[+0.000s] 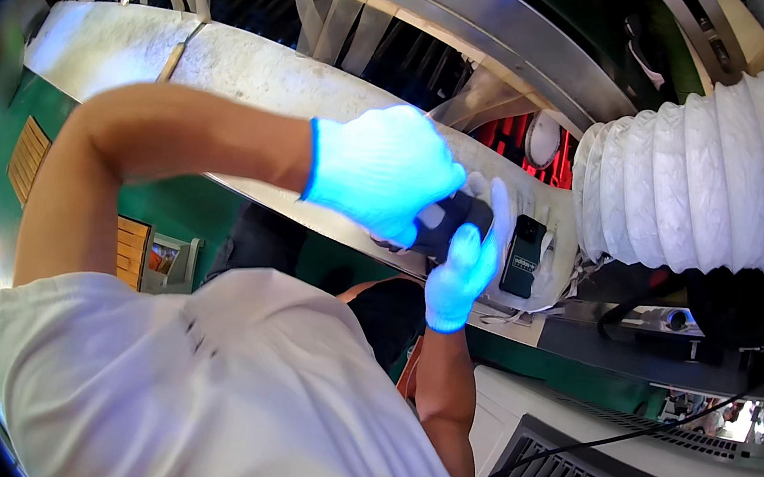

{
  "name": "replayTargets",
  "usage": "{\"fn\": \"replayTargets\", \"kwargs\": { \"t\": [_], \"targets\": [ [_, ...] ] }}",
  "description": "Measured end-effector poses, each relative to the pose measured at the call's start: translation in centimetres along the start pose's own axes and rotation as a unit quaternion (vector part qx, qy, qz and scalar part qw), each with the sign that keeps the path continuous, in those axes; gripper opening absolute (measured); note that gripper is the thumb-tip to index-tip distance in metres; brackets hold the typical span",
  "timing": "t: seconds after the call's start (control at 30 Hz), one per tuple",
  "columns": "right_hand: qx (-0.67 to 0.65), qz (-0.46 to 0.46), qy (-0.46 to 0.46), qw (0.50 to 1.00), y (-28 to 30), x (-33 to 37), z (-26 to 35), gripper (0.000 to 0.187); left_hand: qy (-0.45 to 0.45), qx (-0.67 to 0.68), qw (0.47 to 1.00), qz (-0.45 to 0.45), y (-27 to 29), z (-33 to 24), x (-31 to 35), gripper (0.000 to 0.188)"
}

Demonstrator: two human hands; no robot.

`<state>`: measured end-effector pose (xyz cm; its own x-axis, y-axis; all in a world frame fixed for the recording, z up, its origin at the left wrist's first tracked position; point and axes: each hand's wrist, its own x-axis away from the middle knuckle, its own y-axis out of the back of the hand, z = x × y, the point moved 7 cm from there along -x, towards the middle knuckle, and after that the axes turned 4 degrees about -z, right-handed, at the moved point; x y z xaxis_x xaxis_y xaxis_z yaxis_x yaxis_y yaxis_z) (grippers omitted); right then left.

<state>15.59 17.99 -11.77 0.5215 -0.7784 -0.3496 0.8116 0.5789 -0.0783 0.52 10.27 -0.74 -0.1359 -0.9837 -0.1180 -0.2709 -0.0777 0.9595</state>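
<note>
Dark piece [449, 224]: between my left hand [386, 173] and right hand [466, 274], both gloved and closed on it, above the white bench [264, 71]. Phone [522, 259]: on the bench, just right of my right hand. Hose [715, 167]: white, ribbed; I see it farther right.

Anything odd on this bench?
Mildly: the translucent strips along the far side of the white surface hang unevenly, leaving gaps. Also, a dark phone lies on that surface beside the right hand and might get knocked. No clear spill or damage visible.
</note>
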Motion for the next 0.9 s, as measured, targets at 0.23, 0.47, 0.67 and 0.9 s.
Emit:
{"fn": "replayTargets", "kwargs": {
  "t": [0.23,0.47,0.67,0.9],
  "targets": [
    [-0.001,-0.026,0.064,0.998,-1.1,4.8,3.5,0.116,-0.043,0.159,0.938,-0.306,-3.0,-1.9,8.9,0.066],
    [0.149,0.073,0.116,0.979,-1.8,5.1,4.4,0.079,-0.112,0.191,0.908,-0.355,-4.3,-0.6,10.5,0.058],
    [0.213,0.163,0.15,0.952,-3.8,4.0,5.7,0.069,-0.133,0.242,0.91,-0.309,-3.7,1.7,10.8,0.058],
    [0.054,0.143,0.031,0.988,-4.9,5.7,3.7,0.106,0.11,0.401,0.847,-0.332,-2.9,7.5,16.3,0.125]
  ]
}}
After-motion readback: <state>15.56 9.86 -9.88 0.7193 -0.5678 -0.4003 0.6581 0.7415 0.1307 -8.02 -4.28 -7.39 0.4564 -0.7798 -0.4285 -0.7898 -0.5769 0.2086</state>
